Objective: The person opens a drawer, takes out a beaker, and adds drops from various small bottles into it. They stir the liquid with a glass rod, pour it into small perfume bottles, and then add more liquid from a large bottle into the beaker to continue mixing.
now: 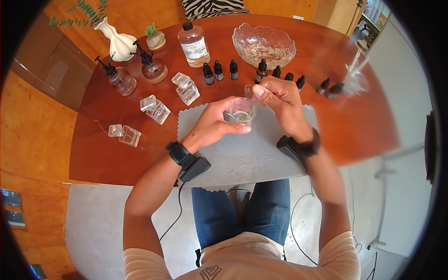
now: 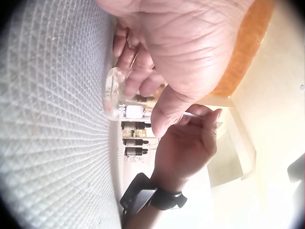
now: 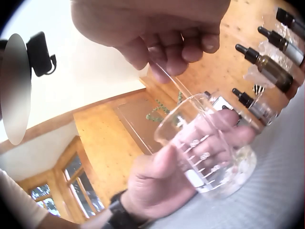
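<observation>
My left hand grips a clear graduated beaker low over the grey textured mat, thumb on the near side and fingers round the far side. A little liquid shows at its bottom. My right hand is above and to the right of the rim, its thumb and fingers pinching a thin clear stirring rod. In the right wrist view the rod slants down through the beaker's mouth. The right fingers hide its upper end.
Dark dropper bottles line the table behind the hands. A large labelled bottle and a clear glass bowl stand farther back. Square glass bottles lie left of the mat, near two pump bottles and a white vase.
</observation>
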A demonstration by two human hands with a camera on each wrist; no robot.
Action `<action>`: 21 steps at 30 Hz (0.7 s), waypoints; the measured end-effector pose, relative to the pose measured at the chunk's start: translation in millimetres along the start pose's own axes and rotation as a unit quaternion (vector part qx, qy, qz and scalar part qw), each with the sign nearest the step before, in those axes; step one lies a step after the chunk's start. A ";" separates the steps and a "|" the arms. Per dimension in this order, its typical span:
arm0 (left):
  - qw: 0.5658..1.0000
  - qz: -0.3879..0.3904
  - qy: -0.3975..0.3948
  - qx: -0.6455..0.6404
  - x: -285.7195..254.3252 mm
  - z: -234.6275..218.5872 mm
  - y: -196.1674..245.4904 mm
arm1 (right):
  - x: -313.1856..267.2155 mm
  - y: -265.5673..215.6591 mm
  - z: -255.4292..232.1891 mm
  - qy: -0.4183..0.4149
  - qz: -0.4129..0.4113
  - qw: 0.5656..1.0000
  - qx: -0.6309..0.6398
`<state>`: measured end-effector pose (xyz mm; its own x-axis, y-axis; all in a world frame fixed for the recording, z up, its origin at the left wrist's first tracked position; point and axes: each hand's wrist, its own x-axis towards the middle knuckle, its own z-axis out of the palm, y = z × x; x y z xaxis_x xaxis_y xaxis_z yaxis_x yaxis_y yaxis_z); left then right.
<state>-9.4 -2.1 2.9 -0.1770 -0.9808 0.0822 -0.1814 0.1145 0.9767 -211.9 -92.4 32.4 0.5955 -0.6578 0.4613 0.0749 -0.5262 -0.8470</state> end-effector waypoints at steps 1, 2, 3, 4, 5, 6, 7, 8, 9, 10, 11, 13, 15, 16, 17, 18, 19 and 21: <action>1.000 -0.003 0.001 -0.005 0.8 -0.1 -1.7 | -0.5 -0.2 4.1 -0.007 -0.014 0.999 0.029; 1.000 -0.005 0.001 -0.009 1.5 0.3 -2.6 | -0.9 -1.2 11.3 -0.014 -0.029 0.998 0.058; 1.000 -0.001 0.001 -0.006 1.6 0.9 -1.0 | -0.8 -3.0 15.1 -0.020 -0.044 0.995 0.086; 1.000 0.003 0.002 -0.002 1.0 1.1 1.9 | -1.2 -3.5 13.2 -0.037 -0.039 0.995 0.085; 1.000 0.006 0.003 0.002 0.2 0.6 3.5 | -1.7 -3.9 9.8 -0.054 -0.035 0.994 0.083; 1.000 0.012 0.003 0.003 0.3 0.1 2.8 | -1.7 -3.7 7.2 -0.073 -0.031 0.993 0.082; 1.000 0.017 0.002 0.004 0.9 0.3 1.1 | -1.7 -2.6 5.3 -0.053 -0.033 0.997 0.051; 1.000 0.023 0.001 0.005 1.2 0.6 0.2 | -1.5 -1.5 3.0 -0.034 -0.035 0.999 0.019; 1.000 0.013 0.003 -0.004 0.7 0.7 0.5 | -1.1 -1.9 2.0 -0.013 -0.037 0.999 -0.014; 1.000 0.003 0.004 -0.012 0.3 1.1 1.2 | -0.7 -2.4 5.5 -0.015 -0.048 0.999 0.004; 1.000 -0.008 0.005 -0.021 0.1 1.6 1.7 | -0.4 -3.8 12.3 -0.015 -0.060 0.998 0.021; 1.000 0.002 0.005 0.000 0.5 1.2 1.3 | -1.2 -4.7 13.3 -0.036 -0.052 0.996 0.055; 1.000 0.008 0.001 0.010 1.1 0.6 1.3 | -2.5 -3.8 6.8 -0.084 -0.014 0.992 0.089; 1.000 0.009 -0.004 0.008 1.2 0.4 1.3 | -2.1 -2.2 4.3 -0.058 -0.022 0.997 0.041; 1.000 0.009 -0.008 0.007 0.8 0.1 1.2 | -1.8 0.4 2.1 -0.033 -0.030 0.999 -0.007; 1.000 0.000 -0.007 0.000 0.4 -0.2 0.7 | -0.9 0.7 1.4 -0.006 -0.037 0.998 -0.055; 1.000 -0.009 -0.008 -0.006 0.5 -0.4 0.3 | -0.1 0.3 3.7 -0.010 -0.047 0.999 -0.020; 1.000 -0.008 -0.006 -0.011 0.9 0.3 1.5 | -0.2 -2.8 10.7 -0.015 -0.067 0.996 0.049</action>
<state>-10.2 -2.8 4.3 -0.1854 -0.9806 0.0634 -0.1635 0.0944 0.9820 -203.7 -85.1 31.8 0.5978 -0.5688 0.5649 0.2322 -0.5516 -0.8011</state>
